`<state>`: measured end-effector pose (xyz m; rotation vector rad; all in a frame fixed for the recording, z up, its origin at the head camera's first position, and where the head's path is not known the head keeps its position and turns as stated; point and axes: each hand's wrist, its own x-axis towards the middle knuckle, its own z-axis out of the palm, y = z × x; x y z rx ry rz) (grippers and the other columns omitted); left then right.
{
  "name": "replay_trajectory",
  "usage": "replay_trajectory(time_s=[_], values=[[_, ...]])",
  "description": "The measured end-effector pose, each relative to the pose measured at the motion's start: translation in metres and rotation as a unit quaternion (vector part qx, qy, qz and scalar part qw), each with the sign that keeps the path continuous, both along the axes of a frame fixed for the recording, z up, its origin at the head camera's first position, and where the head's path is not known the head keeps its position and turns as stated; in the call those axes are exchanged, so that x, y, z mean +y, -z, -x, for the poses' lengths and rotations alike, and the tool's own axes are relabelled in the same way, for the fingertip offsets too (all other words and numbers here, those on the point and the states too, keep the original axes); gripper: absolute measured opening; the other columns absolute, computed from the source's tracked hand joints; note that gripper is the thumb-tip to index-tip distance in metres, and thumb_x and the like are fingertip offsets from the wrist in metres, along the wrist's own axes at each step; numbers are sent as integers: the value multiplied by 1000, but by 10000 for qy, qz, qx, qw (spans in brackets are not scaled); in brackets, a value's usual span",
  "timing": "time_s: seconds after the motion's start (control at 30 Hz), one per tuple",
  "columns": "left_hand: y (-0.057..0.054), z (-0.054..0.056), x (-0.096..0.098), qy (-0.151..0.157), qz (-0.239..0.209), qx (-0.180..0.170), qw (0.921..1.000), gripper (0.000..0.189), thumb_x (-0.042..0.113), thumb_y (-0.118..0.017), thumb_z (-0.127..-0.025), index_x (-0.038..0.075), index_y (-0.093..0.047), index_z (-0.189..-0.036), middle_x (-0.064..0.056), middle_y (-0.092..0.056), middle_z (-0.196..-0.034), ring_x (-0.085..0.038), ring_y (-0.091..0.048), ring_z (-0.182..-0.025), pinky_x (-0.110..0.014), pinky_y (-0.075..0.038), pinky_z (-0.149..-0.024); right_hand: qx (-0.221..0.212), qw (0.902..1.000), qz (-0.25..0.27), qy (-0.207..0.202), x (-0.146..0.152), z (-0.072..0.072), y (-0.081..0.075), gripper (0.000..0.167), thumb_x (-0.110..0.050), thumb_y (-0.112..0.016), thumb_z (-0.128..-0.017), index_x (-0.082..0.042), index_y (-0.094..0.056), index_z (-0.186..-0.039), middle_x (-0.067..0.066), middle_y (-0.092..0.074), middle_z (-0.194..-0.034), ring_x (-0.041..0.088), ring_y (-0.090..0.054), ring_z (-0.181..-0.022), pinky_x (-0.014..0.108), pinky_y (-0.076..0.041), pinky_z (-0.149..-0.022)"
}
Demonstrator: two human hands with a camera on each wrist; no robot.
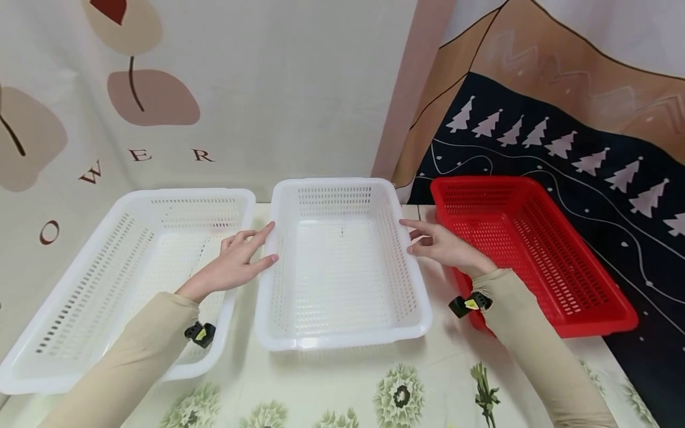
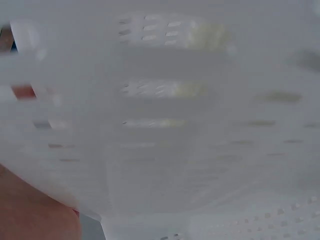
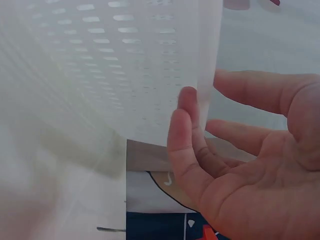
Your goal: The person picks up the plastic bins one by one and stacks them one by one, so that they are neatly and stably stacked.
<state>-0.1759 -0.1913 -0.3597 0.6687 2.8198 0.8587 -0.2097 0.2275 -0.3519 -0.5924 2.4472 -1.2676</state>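
Observation:
Between my hands is the middle white plastic basket (image 1: 342, 343), rectangular with slotted walls and nothing inside. My left hand (image 1: 235, 261) holds its left rim, index finger and thumb at the edge. On the right rim, my right hand (image 1: 441, 242) grips the edge; the right wrist view shows two fingers (image 3: 181, 142) curled up against the outer wall and other digits across the rim. In the left wrist view, the slotted white plastic fills most of the picture, and only a blurred bit of the hand appears at lower left.
A larger white basket (image 1: 66, 297) stands on the left, under my left forearm. To the right is a red basket (image 1: 594, 329), partly behind my right arm. All are on a flower-patterned tablecloth (image 1: 321, 392), with printed curtains (image 1: 278, 89) behind.

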Motion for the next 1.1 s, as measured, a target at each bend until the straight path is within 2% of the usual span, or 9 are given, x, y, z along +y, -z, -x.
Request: replay_trajectory(time_s=[0.2, 0.43, 0.73, 0.97, 1.1], values=[[-6, 1, -3, -166, -543, -286, 9980, 71, 30, -52, -100, 7, -14, -155, -30, -36, -145, -43, -23, -138, -66, -14, -105, -106, 9982, 465, 358, -2, -1, -6, 69, -8, -67, -89, -6, -34, -150, 18, -48, -132, 34, -53, -112, 45, -50, -91], [-15, 1, -5, -235, -1125, -737, 9906, 75, 31, -53, -100, 16, -7, -157, -20, -16, -157, -42, -22, -140, -65, -21, -105, -182, 9938, 930, 584, -5, -4, -16, 69, -7, -66, -90, -9, -32, -151, 16, -45, -136, 33, -56, -111, 48, -47, -94], [-26, 0, -6, -368, -1402, -836, 9859, 74, 29, -55, -100, 17, -9, -157, -18, -14, -158, -41, -24, -139, -62, -22, -107, -368, 9862, 1401, 802, -7, -9, -25, 64, -6, -61, -93, -8, -33, -151, 16, -47, -135, 32, -53, -110, 47, -42, -98], [-35, 2, -3, -194, -1897, -1029, 9762, 73, 26, -52, -101, 18, -5, -157, -25, -33, -149, -40, -33, -136, -55, -25, -109, -334, 9841, 1510, 868, -6, -18, -33, 65, -8, -61, -94, -11, -31, -152, 15, -48, -137, 29, -54, -113, 43, -43, -99], [-41, 2, -2, -115, -2105, -1094, 9714, 72, 23, -50, -102, 19, -3, -157, -24, -30, -151, -38, -33, -136, -54, -27, -108, -310, 9836, 1566, 845, -3, -22, -37, 64, -8, -59, -95, -11, -31, -152, 14, -48, -138, 28, -53, -115, 35, -48, -94]])
